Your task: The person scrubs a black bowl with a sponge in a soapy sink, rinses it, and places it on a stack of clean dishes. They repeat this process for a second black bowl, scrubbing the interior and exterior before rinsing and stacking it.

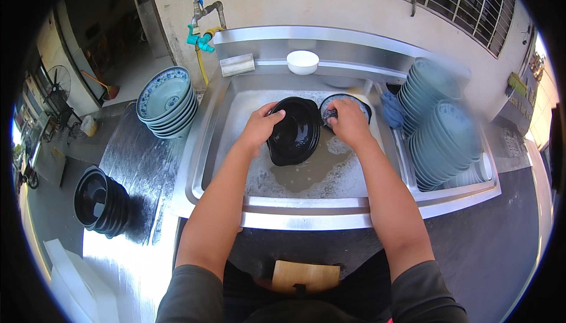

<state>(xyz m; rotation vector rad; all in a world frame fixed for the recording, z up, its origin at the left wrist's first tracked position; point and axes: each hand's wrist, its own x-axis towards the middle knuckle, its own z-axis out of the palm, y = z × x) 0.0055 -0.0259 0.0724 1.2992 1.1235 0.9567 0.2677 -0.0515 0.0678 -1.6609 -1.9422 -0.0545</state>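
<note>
My left hand (pixel 261 126) grips a black bowl (pixel 295 133) by its left rim, thumb over the edge. The bowl has small lug handles, is tilted towards me and looks wet inside. My right hand (pixel 351 122) is at a smaller dark-rimmed round vessel (pixel 365 104) just right of the bowl. Its fingers close on a grey, mesh-like scrubber (pixel 328 114), partly hidden by the hand. Both hands are over a stainless steel sink basin (pixel 221 146) holding foamy water (pixel 254 177), with a murky brown patch (pixel 305 172) below the bowl.
A white bowl (pixel 303 63) sits on the back ledge. Stacked patterned bowls (pixel 166 102) and black bowls (pixel 99 201) stand on the left. Tall bowl stacks (pixel 442 146) and a blue cloth (pixel 391 110) fill the right side. Taps (pixel 201 40) are on the wall.
</note>
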